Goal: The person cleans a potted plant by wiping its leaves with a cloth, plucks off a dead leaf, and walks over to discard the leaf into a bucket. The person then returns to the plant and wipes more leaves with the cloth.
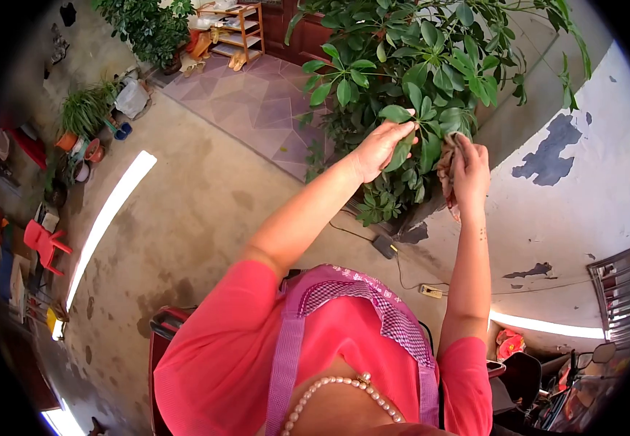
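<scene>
A large leafy potted plant point(416, 73) with glossy green leaves fills the top centre. My left hand point(381, 149) is closed on a leaf cluster point(400, 152), its thumb and fingers pinching near where the leaves meet the stem. Bunched in my right hand point(471, 173) is a brownish cloth point(446, 163), held against or close beside the leaves to the right; whether it touches a leaf I cannot tell. The plant's pot is hidden by foliage.
A white wall point(547, 218) with peeling paint stands at the right. On the floor lie a black adapter point(384, 246) and a power strip point(431, 291) with cords. A shoe rack point(238, 33), a red chair point(45, 243) and a motorbike point(572, 385) stand farther off.
</scene>
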The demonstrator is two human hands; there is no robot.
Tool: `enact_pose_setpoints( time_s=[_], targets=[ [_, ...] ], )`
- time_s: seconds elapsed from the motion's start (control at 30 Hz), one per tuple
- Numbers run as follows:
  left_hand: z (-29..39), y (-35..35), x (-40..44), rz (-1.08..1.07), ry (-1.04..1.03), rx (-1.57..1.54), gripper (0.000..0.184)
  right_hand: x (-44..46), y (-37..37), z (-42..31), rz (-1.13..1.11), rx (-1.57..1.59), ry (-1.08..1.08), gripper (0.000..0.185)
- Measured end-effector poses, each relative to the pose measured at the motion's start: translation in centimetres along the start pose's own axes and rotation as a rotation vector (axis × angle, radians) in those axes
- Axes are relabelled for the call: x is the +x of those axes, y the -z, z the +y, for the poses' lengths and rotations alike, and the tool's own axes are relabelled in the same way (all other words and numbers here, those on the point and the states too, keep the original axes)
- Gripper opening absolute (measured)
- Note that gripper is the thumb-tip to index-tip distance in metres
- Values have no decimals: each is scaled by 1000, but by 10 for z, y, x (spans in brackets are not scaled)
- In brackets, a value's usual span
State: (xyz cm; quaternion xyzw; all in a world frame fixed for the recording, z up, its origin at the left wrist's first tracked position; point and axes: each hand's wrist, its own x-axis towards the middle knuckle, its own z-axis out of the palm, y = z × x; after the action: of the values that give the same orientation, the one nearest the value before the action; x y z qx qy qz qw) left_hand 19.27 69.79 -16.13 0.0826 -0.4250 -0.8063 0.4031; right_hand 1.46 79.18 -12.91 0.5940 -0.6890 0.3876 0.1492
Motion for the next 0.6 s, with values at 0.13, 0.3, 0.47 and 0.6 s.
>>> enact_pose_setpoints(
  time_s=[0.13, 0.3, 0.47, 0.6],
  targets=[
    [0, -7, 9, -26, -47, -169, 45, 12, 11, -49, 256, 438, 148, 29],
    [-9, -20, 8, -144, 19, -396, 65, -16, -42, -72, 11, 314, 237, 40],
    [-1, 19, 7, 127, -78, -149, 79, -39, -38, -75, -423, 665, 188, 42],
    [25, 52, 19, 282, -357, -76, 60, -33, -8, -87, -759, 1042, -65, 36]
  ],
)
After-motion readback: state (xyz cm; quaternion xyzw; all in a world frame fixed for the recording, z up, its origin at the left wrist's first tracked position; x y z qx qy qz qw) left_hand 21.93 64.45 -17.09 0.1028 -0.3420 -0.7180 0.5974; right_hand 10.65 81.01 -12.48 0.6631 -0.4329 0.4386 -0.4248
